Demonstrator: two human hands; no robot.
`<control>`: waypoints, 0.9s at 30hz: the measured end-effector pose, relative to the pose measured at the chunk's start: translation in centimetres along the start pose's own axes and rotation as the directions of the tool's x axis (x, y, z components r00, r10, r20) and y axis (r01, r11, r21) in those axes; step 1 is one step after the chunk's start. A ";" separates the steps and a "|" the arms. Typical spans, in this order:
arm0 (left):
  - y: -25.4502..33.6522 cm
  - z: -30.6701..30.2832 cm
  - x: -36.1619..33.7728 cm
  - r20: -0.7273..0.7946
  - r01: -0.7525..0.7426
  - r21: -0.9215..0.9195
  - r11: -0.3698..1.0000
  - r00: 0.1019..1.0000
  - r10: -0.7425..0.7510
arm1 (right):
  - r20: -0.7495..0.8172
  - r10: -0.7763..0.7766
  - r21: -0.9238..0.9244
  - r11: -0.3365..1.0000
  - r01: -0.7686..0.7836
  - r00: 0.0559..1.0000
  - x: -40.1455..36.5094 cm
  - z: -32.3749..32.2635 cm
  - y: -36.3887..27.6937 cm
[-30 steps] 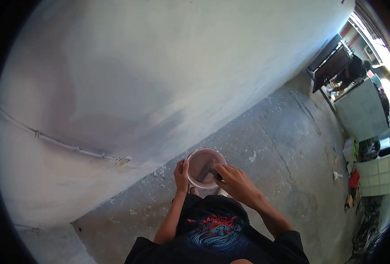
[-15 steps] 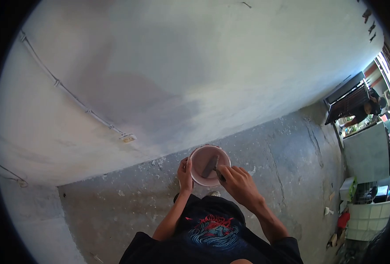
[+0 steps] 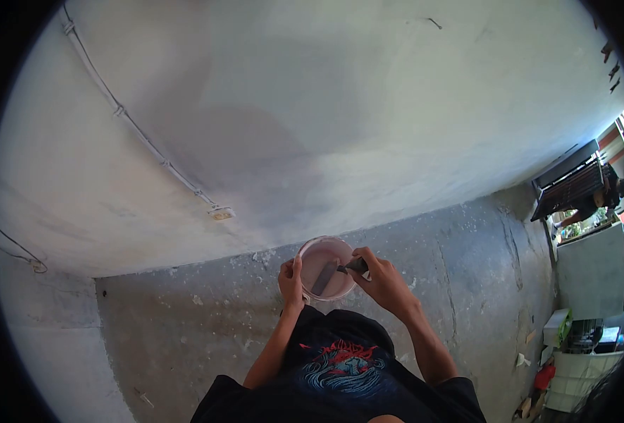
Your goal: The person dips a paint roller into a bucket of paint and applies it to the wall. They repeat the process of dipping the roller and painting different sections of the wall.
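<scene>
The left hand's [image 3: 292,283] lower fingers are hidden behind the bucket's [image 3: 325,244] wall.

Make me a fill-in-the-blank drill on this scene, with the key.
The left hand holds the bucket.
The right hand grips the tool by its ____.
The tool's flat blade is ____ the bucket.
The ____ shirt has a red and blue print.
The cable runs along the pale ____.

Key: handle; inside; black; wall

Both forearms reach forward, left fingers [image 3: 297,268] upright, right fingers [image 3: 363,258] curled inward.
</scene>
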State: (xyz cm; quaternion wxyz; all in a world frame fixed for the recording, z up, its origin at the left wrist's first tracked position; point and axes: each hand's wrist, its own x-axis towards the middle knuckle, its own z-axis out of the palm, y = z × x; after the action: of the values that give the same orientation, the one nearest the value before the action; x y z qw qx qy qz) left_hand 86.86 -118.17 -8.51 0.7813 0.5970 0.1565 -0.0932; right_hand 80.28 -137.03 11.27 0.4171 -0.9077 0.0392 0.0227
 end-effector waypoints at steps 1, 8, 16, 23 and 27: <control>0.4 -0.2 0.0 -0.007 -0.003 0.000 1.000 1.000 0.003 | 0.005 -0.006 0.003 1.000 0.006 1.000 0.2 0.0 -0.1; 0.8 -3.0 1.4 -0.032 -0.019 0.049 0.999 0.999 0.020 | 0.053 -0.050 -0.001 0.999 0.050 0.997 1.8 1.3 -1.0; 1.9 -3.6 1.8 -0.097 0.010 -0.117 0.993 0.995 -0.021 | 0.066 -0.195 -0.081 0.976 0.200 0.979 1.9 0.5 -3.0; 4.1 -3.3 3.3 -0.225 -0.118 0.009 0.993 0.967 0.117 | -0.357 -0.115 0.103 0.982 0.161 0.927 -0.7 -0.7 1.4; 5.6 -2.4 3.4 -0.233 -0.245 0.206 0.947 0.928 0.291 | -0.503 0.334 0.604 0.796 0.047 0.797 -2.9 1.0 5.0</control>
State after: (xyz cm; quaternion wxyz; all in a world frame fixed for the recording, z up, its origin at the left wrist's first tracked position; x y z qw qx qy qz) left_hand 91.58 -114.19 -5.28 0.7045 0.6853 0.1659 0.0810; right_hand 76.97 -139.43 7.06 0.6407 -0.6881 0.2434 -0.2382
